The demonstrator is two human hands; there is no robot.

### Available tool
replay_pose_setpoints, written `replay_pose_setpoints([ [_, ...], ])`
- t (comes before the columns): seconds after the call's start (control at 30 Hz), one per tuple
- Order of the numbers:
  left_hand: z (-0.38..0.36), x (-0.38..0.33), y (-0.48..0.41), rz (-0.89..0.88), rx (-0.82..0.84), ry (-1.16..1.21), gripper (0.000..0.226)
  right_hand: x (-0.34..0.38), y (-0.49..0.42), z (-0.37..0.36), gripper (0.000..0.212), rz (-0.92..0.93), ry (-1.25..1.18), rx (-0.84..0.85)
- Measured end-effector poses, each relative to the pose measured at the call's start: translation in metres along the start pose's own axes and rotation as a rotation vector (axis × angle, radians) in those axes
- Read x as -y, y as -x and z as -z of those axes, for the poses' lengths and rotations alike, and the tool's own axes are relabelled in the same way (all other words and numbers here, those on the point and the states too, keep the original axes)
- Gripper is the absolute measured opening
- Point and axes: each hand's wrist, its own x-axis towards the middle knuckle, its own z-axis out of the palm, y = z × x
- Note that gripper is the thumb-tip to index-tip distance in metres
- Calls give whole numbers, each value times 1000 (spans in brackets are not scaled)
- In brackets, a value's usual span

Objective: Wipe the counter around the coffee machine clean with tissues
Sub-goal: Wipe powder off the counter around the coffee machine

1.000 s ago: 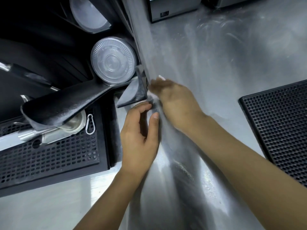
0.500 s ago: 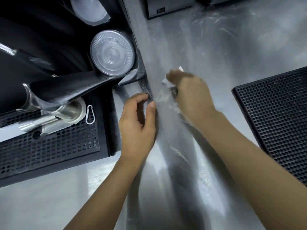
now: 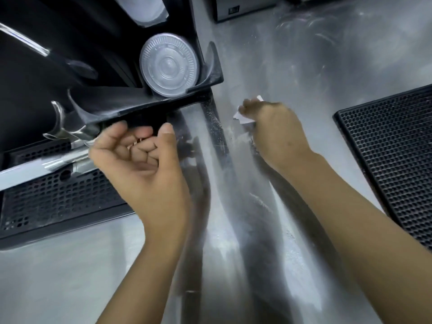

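Your right hand (image 3: 275,129) grasps a white tissue (image 3: 243,116) against the worktop (image 3: 327,54). Your left hand (image 3: 140,160) is clenched, holding nothing. The black holder (image 3: 214,71) contains a clear lid (image 3: 169,66).

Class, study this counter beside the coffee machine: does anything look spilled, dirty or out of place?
Yes. White powdery smears streak the steel counter, and dark specks lie along the edge of the coffee machine. The right hand holds a tissue beside them; the residue is not yet wiped away.
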Motion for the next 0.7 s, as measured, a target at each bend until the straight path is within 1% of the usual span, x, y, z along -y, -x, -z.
replay_pose_setpoints([
  [0.1,8,-12,-20,-31,33,-73,64,7,21,3,58,9,2,103],
  [0.17,12,-14,-36,-66,105,-131,71,7,26,3,64,9,-7,117],
  [0.23,15,-14,-45,-112,136,-173,68,5,23,3,62,-14,-45,84],
  [0.33,20,-16,-46,-269,78,-337,51,0,9,2,59,-58,-154,-11],
  [0.4,22,-16,-44,-344,78,-400,47,-4,-5,-1,53,-91,-183,-41],
  [0.57,17,-19,-43,-406,54,-422,46,-12,-41,-10,37,-130,-171,-38],
  [0.63,13,-22,-49,-408,50,-397,46,-10,-52,-11,39,-136,-154,-20],
  [0.7,10,-27,-57,-374,25,-384,45,-7,-63,-12,44,-130,-119,2],
])
